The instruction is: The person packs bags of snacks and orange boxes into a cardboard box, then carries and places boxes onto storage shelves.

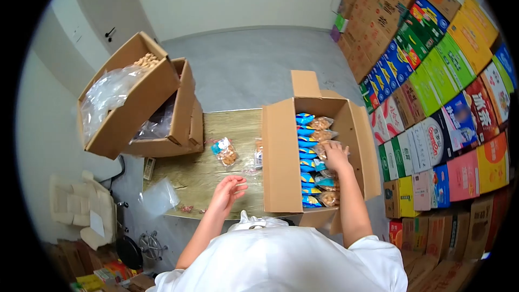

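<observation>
My right hand [336,157] reaches into an open cardboard box [282,157], its fingers closed on a clear snack bag [323,147] in the right-hand row. Beside that row stand blue packets [306,153] packed upright in a line. The exact grip is partly hidden by the back of the hand. My left hand [229,192] hovers over the near part of the table, fingers stretched out and holding nothing. Beyond it lies one clear bag of brown snacks [225,152] with a blue and white label. Another small packet [258,153] rests against the box's left flap.
On the left, a tilted carton [135,108] with nuts and a plastic bag leans on another box [186,105]. A clear plastic sheet [160,197] hangs at the table's [238,124] near left corner. Stacked cartons [427,130] line the right wall; a chair [84,208] stands left.
</observation>
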Available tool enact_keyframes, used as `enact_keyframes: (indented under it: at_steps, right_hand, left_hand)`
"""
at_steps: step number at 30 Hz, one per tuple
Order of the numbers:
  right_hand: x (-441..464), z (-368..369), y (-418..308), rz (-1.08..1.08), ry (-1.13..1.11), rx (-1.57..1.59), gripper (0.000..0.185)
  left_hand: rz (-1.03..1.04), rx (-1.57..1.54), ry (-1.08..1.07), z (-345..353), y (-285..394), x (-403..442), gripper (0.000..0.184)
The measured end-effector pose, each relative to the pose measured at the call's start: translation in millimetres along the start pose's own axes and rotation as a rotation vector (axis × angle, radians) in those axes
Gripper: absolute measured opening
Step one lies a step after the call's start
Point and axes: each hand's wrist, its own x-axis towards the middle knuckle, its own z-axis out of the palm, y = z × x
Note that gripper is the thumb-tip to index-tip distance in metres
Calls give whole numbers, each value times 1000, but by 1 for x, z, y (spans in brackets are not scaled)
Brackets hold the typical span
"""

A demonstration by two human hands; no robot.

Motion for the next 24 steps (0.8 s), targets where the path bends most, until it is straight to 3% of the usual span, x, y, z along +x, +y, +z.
enact_keyframes:
  at_steps: [1,3,4,6,8,10,14,16,17,19,20,22,24]
  right_hand:
    - [-9,-9,-13,-19,-4,-5,53]
    - [-37,-33,-45,-149,470,86,40]
    - [-46,-38,-61,-153,464,86,40]
    - [-60,-39,-98,-268,545,517,24]
    - [-76,-32,-139,-434,588,499,14]
    - [-87,-11,-171,-495,351,543,11]
    - [-104,8,-222,-590,314,645,11]
    - [-111,5,-229,-598,288,663,11]
    - [-113,1,-229,-606,255,633,12]
    - [-116,-1,-226,-602,222,598,13]
    - [-117,-1,-222,-560,188,622,14]
    - [-120,-2,-218,-501,157,642,15]
    - [-124,-8,-214,-437,164,667,16]
  left_hand:
    - [-20,-14,45,-7,-1,4,18]
    - [-22,-25,90,-29,-8,16,17]
    - [-30,-26,120,-41,-12,23,17]
    - [-59,-13,168,-59,-18,36,16]
    - [-92,2,210,-78,-25,54,16]
    - [-133,56,244,-96,-35,75,18]
    - [-173,101,305,-107,-35,111,18]
    - [-142,424,322,-114,-30,136,19]
    - [-146,423,315,-116,-27,149,19]
    - [176,603,278,-120,-23,177,27]
    - [172,603,267,-123,-16,191,27]
    - [516,1127,347,-124,1,214,36]
    - [390,1362,450,-115,14,225,44]
